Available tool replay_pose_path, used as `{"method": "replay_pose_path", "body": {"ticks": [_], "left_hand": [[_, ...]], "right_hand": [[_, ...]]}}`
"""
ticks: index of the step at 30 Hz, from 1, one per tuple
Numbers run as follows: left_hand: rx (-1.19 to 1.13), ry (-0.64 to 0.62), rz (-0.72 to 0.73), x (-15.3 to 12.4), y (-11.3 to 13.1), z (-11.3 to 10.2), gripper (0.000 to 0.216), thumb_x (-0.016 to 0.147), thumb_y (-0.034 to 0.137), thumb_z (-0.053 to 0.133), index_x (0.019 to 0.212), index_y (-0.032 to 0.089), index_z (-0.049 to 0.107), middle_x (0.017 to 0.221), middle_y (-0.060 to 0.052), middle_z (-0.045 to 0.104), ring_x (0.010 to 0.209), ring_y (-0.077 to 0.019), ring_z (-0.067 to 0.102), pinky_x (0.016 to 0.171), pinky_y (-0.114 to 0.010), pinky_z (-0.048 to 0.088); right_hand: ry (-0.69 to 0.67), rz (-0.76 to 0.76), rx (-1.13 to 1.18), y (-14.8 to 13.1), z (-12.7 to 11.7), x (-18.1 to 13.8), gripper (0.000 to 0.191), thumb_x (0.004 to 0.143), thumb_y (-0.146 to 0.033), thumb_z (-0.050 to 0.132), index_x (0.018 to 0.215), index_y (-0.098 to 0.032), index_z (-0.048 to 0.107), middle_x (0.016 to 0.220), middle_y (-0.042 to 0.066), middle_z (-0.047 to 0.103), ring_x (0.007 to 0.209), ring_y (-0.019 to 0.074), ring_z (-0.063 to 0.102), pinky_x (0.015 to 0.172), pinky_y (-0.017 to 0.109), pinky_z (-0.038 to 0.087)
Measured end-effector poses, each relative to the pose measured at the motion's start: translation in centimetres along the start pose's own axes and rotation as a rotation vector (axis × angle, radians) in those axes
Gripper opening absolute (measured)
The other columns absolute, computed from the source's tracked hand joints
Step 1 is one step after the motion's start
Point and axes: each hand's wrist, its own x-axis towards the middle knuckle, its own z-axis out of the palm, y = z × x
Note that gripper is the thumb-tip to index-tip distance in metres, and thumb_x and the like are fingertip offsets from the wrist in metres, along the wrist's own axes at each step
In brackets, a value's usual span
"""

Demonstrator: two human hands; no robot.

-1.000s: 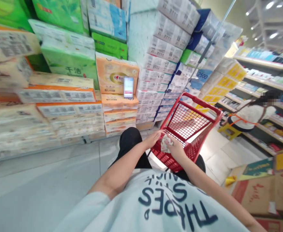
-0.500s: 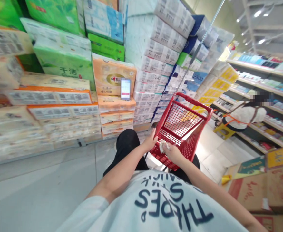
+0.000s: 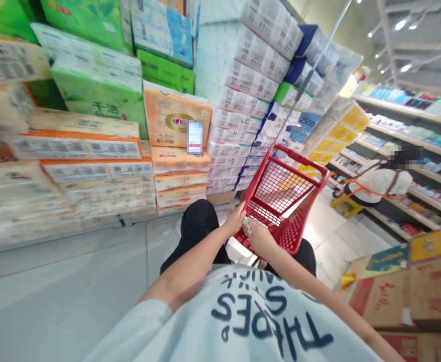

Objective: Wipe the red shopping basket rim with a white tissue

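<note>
A red plastic shopping basket [image 3: 286, 176] with mesh walls stands tilted in view, just beyond my knees. My left hand [image 3: 235, 221] is closed at its near left edge, gripping the side, though some fingers are hidden. In my right hand [image 3: 261, 239] is a crumpled white wipe [image 3: 247, 227], pinched in the closed fingers and pressed near that same edge, close beside the left hand. The inside of the basket shows through its mesh.
Stacked tissue packs [image 3: 177, 118] rise along the left and front, with a small blurred screen [image 3: 195, 137] before them. A thin metal pole [image 3: 311, 75] slants above the basket. Cardboard boxes [image 3: 382, 296] stand at right. A person [image 3: 378, 181] sits on a yellow stool [image 3: 346, 205] by shelves.
My right hand has moved left with the wipe, from over the basket's near part to its left edge, next to my left hand. The left hand stays about where it was.
</note>
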Motion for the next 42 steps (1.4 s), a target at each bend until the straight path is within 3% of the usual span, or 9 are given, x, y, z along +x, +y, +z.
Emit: {"method": "replay_pose_path", "body": {"ticks": [6, 12, 17, 20, 22, 24, 27, 37, 42], "left_hand": [[0.006, -0.009, 0.059, -0.1, -0.4, 0.3, 0.049, 0.096, 0.032, 0.033, 0.142, 0.016, 0.038, 0.145, -0.01, 0.045, 0.135, -0.0203, 0.04, 0.114, -0.04, 0.031], [0.065, 0.021, 0.022, 0.2, -0.4, 0.2, 0.049, 0.096, 0.029, 0.031, 0.143, 0.019, 0.035, 0.142, -0.009, 0.048, 0.133, -0.0186, 0.043, 0.112, -0.041, 0.035], [0.29, 0.018, 0.107, -0.3, 0.5, -0.3, 0.049, 0.097, 0.027, 0.027, 0.143, 0.013, 0.035, 0.141, -0.013, 0.049, 0.13, -0.0191, 0.046, 0.108, -0.039, 0.04], [0.568, 0.101, 0.241, -1.1, 1.6, -0.6, 0.045, 0.097, 0.022, 0.029, 0.141, 0.014, 0.039, 0.145, -0.011, 0.045, 0.139, -0.0229, 0.032, 0.113, -0.048, 0.031], [0.717, 0.08, 0.406, -1.7, 2.0, -1.0, 0.042, 0.097, 0.023, 0.033, 0.136, 0.016, 0.046, 0.146, -0.008, 0.043, 0.143, -0.0233, 0.023, 0.116, -0.049, 0.024], [0.801, 0.02, 0.55, -2.4, 2.1, -1.4, 0.039, 0.097, 0.025, 0.037, 0.132, 0.016, 0.051, 0.146, -0.008, 0.043, 0.143, -0.0222, 0.023, 0.117, -0.046, 0.024], [0.846, -0.002, 0.642, -3.2, 1.9, -1.7, 0.04, 0.097, 0.024, 0.038, 0.134, 0.013, 0.049, 0.146, -0.009, 0.043, 0.142, -0.0217, 0.026, 0.116, -0.043, 0.027], [0.715, -0.009, 0.585, -3.4, 2.0, -1.3, 0.043, 0.096, 0.022, 0.034, 0.137, 0.013, 0.045, 0.147, -0.012, 0.041, 0.142, -0.0214, 0.026, 0.116, -0.045, 0.027], [0.69, 0.017, 0.541, -3.2, 1.8, -0.9, 0.041, 0.094, 0.021, 0.037, 0.131, 0.01, 0.051, 0.147, -0.015, 0.04, 0.142, -0.0234, 0.025, 0.117, -0.047, 0.026]], "right_hand": [[0.005, -0.021, 0.063, 1.3, 0.4, -0.9, 0.037, 0.095, -0.026, 0.037, 0.127, -0.017, 0.053, 0.12, 0.013, 0.063, 0.11, 0.0227, 0.059, 0.094, 0.034, 0.043], [-0.015, -0.016, 0.104, 0.3, 0.1, 0.2, 0.036, 0.095, -0.026, 0.038, 0.126, -0.018, 0.054, 0.122, 0.012, 0.063, 0.11, 0.0218, 0.059, 0.094, 0.033, 0.043], [0.005, -0.011, 0.062, 1.5, -0.1, -1.3, 0.04, 0.097, -0.035, 0.033, 0.128, -0.019, 0.053, 0.121, 0.011, 0.063, 0.11, 0.0229, 0.059, 0.093, 0.034, 0.044], [0.01, 0.041, 0.004, 1.3, -0.1, -1.5, 0.04, 0.097, -0.036, 0.033, 0.126, -0.018, 0.054, 0.119, 0.012, 0.064, 0.107, 0.0238, 0.06, 0.09, 0.034, 0.045], [-0.006, 0.025, -0.015, 1.0, -0.1, -1.3, 0.039, 0.096, -0.031, 0.035, 0.127, -0.017, 0.053, 0.121, 0.013, 0.063, 0.11, 0.0228, 0.058, 0.092, 0.033, 0.044], [-0.024, -0.009, -0.034, 1.0, -0.1, -1.3, 0.04, 0.095, -0.026, 0.037, 0.131, -0.017, 0.051, 0.126, 0.012, 0.06, 0.115, 0.0216, 0.055, 0.096, 0.032, 0.042], [-0.041, -0.025, -0.083, 1.6, -0.1, -1.9, 0.045, 0.091, -0.02, 0.04, 0.136, -0.015, 0.046, 0.129, 0.013, 0.057, 0.118, 0.0215, 0.052, 0.099, 0.033, 0.04], [-0.051, -0.106, -0.163, 2.2, -0.4, -2.9, 0.059, 0.082, -0.009, 0.043, 0.141, -0.018, 0.041, 0.135, 0.012, 0.053, 0.122, 0.0213, 0.048, 0.102, 0.034, 0.039], [0.007, -0.055, -0.242, 1.3, 0.1, -2.4, 0.057, 0.082, -0.008, 0.042, 0.138, -0.014, 0.044, 0.129, 0.016, 0.056, 0.12, 0.0244, 0.048, 0.102, 0.038, 0.039]]}}
